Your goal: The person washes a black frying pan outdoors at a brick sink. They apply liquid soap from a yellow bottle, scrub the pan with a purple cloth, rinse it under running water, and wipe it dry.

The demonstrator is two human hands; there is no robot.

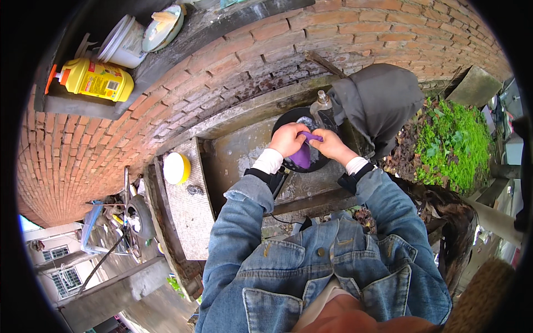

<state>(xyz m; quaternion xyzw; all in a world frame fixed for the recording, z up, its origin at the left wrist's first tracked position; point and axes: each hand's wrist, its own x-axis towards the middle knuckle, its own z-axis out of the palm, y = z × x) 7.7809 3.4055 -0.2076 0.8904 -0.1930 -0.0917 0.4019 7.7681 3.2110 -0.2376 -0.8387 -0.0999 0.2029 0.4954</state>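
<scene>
Both hands grip a purple cloth [300, 157] over a black basin [287, 120] in a concrete sink [237, 145]. My left hand [288, 139] pinches it from the left, and my right hand [332, 145] holds its twisted upper end. The cloth's loose part hangs down into the basin. Whitish, foamy-looking water [307, 122] shows behind my hands. A metal tap [322, 102] stands just beyond them, its spout over the basin. My hands and the cloth hide much of the basin's inside.
A ribbed slab [187, 224] on the left bears a yellow tub [177, 168] and a scouring pad [194, 190]. Grey fabric [377, 100] drapes right of the tap. A brick wall [258, 54] rises behind, with a shelf [166, 62] holding a yellow jug [100, 79] and a white bucket [125, 41].
</scene>
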